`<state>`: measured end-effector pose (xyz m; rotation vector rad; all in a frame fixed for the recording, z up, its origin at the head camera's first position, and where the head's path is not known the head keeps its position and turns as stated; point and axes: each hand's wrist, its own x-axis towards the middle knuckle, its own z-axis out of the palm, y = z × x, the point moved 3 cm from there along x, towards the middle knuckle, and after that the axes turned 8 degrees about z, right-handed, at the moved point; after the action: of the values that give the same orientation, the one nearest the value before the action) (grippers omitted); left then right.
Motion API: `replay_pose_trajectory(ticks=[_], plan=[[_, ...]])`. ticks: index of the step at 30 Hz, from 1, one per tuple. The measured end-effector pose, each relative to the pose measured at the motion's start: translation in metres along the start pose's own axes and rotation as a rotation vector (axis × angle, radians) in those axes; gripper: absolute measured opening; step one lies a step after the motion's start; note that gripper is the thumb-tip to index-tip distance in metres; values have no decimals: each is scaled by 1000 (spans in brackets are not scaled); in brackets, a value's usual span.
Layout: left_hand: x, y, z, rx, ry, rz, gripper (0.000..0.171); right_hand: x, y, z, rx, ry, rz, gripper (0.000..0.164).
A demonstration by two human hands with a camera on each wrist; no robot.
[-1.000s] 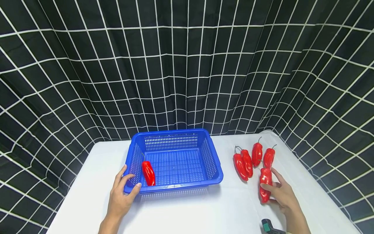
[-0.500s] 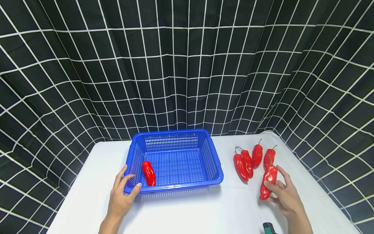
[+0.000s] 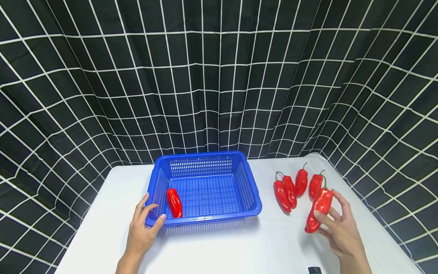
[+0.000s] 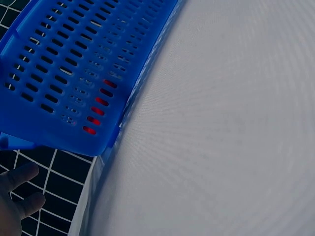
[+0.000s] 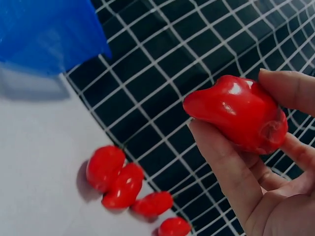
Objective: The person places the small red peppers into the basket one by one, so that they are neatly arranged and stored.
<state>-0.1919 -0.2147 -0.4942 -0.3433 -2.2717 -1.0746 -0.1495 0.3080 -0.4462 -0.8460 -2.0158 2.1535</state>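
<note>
In the head view my left hand point(image 3: 141, 230) is at the near left corner of a blue plastic basket point(image 3: 205, 219). Its fingers are spread and loosely bent over the rim; whether they touch it I cannot tell. The left wrist view shows fingertips point(image 4: 29, 201) just beyond the basket corner. One red pepper point(image 3: 175, 203) lies inside, along the basket's left side. On the right, my right hand point(image 3: 343, 232) holds another red pepper point(image 3: 319, 213) between thumb and fingers, above the white table, its green stem pointing away. The right wrist view shows this pepper point(image 5: 241, 113) tip first.
Several red peppers point(image 3: 289, 190) lie on the white tablecloth point(image 3: 219, 251) right of the basket. A black curtain with a white grid point(image 3: 219, 76) stands around the table's back and sides. A dark device point(image 3: 315, 270) shows at the lower edge, near the right wrist.
My right hand has lifted its pepper off the table and moved slightly right, tilting the stem end rightward. My left hand and the basket have stayed put.
</note>
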Motion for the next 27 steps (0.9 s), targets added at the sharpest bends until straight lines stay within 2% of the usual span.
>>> replay_pose_trajectory(ticks=[10, 27], plan=[[-1, -3, 0, -2, 1, -4, 33, -21, -14, 12, 80, -17, -94, 94], [0, -1, 0, -7, 15, 13, 33, -46, -33, 43, 144, -189, -263, 82]])
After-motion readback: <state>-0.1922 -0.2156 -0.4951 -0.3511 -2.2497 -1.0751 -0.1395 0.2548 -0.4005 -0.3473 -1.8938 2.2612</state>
